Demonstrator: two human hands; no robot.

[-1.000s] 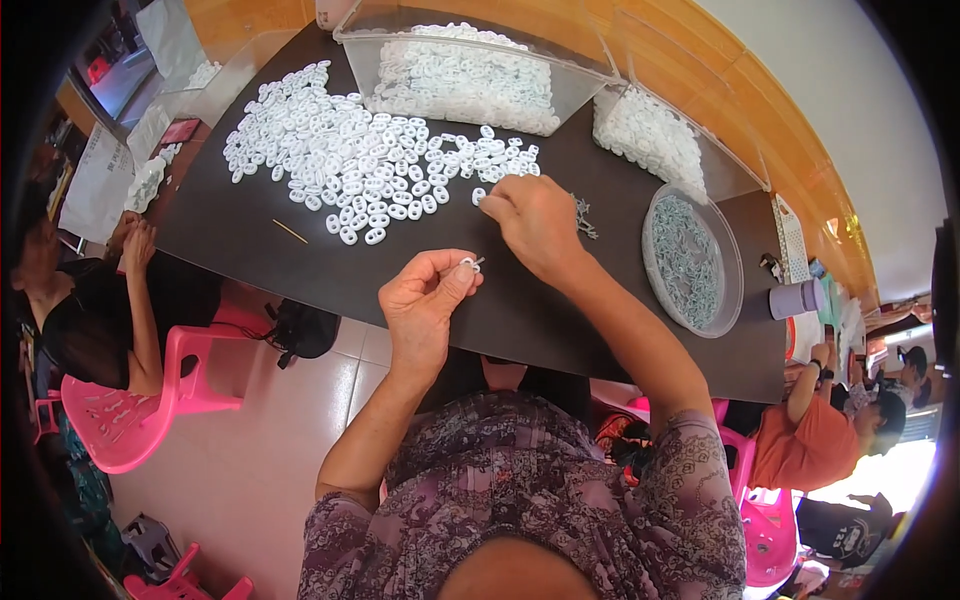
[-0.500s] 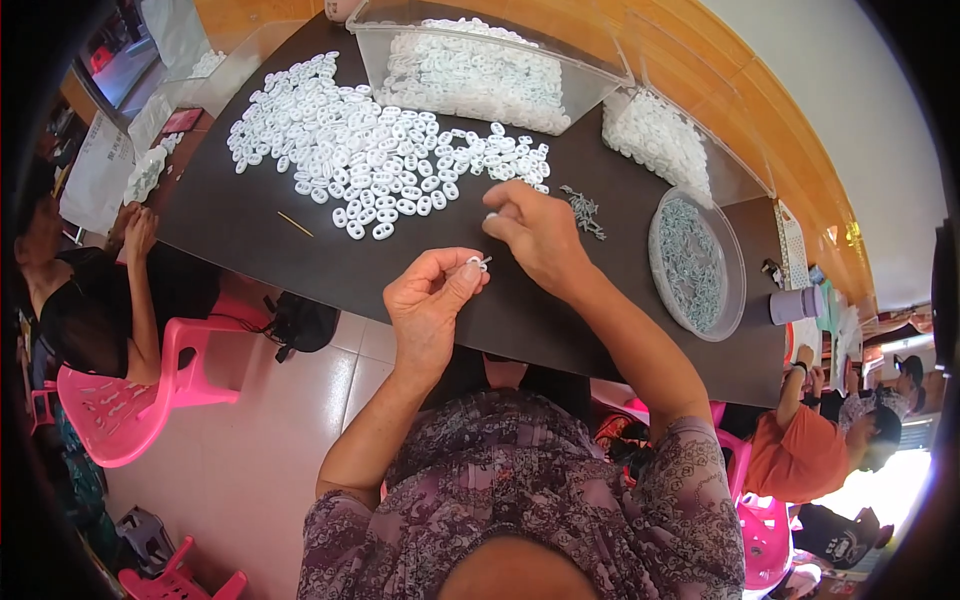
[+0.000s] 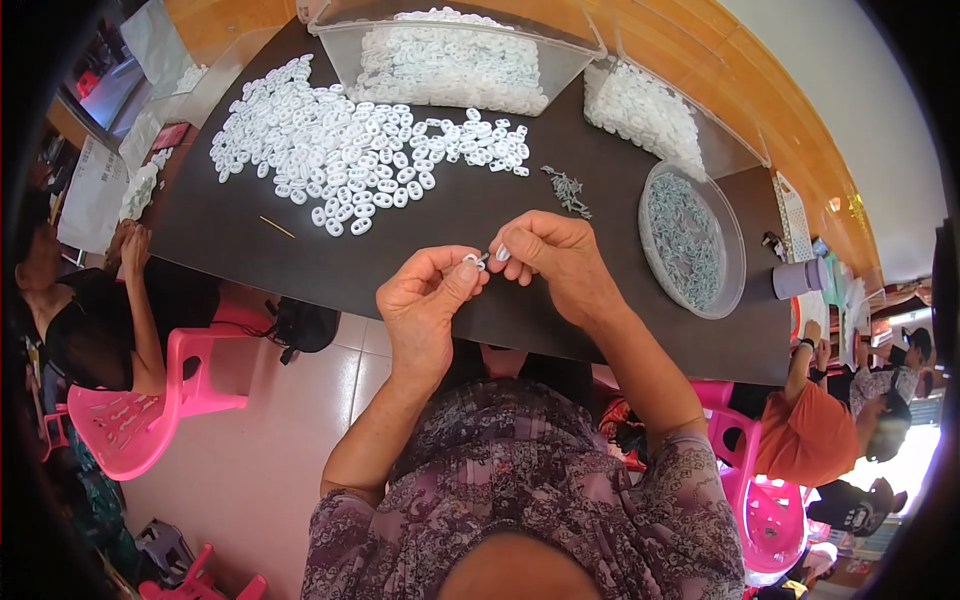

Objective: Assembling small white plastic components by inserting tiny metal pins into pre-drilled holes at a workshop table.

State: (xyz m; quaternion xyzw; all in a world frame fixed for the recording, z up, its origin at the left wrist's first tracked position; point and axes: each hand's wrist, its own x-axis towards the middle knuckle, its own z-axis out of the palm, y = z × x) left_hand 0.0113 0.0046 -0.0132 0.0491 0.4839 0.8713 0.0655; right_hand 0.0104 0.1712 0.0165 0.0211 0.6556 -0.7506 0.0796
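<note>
At the near edge of the dark table, my left hand pinches a small white plastic piece with a grey pin in it between thumb and forefinger. Right beside it, my right hand holds a white oval piece in its fingertips, close to the pin. Beyond both hands spreads a loose pile of white two-holed oval pieces. A little heap of grey-green pins lies past my right hand. Farther right, a round clear tub holds many more such pins.
Clear plastic bins of white pieces line the far side of the table. A thin wooden stick lies at left. A lavender cup stands at right. One person sits at left, another in orange at right.
My right hand has come down and toward me from near the pile, bringing its white piece up to the one in my left hand. The left hand stays almost in place.
</note>
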